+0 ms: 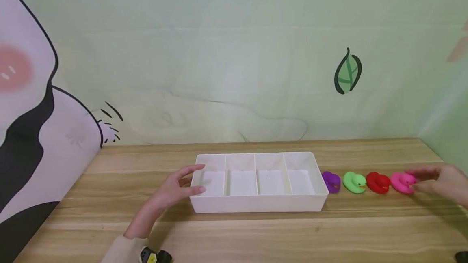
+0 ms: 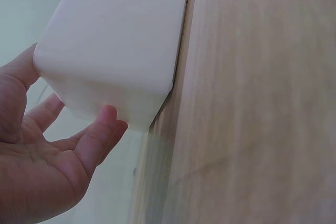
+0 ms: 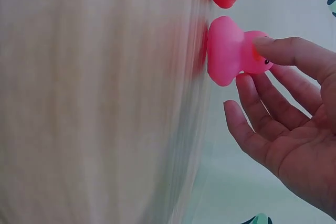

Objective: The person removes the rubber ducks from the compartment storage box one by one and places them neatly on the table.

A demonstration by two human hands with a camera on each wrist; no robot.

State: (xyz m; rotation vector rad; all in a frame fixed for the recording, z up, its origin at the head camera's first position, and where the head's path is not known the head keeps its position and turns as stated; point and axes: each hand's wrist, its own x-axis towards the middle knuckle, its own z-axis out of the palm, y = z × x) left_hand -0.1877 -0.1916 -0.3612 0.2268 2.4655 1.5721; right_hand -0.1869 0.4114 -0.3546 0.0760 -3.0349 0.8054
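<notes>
A white divided box (image 1: 259, 204) with several compartments lies on the wooden table. At its left end my left hand (image 1: 179, 186) grips the box, thumb and index finger over the rim; in the left wrist view the other fingers (image 2: 100, 135) are at the end wall. Right of the box, rubber ducks stand in a row: purple (image 1: 331, 182), green (image 1: 354, 182), red (image 1: 378, 182) and pink (image 1: 401, 182). My right hand (image 1: 440, 182) pinches the pink duck by its head, thumb near the bill and fingertips behind, as the right wrist view shows.
The wooden table (image 1: 256, 236) meets a pale green backdrop (image 1: 234, 72) with printed leaves and a large cartoon animal at the left. The purple duck stands close against the right end of the box. A side panel (image 1: 449, 133) rises at the right.
</notes>
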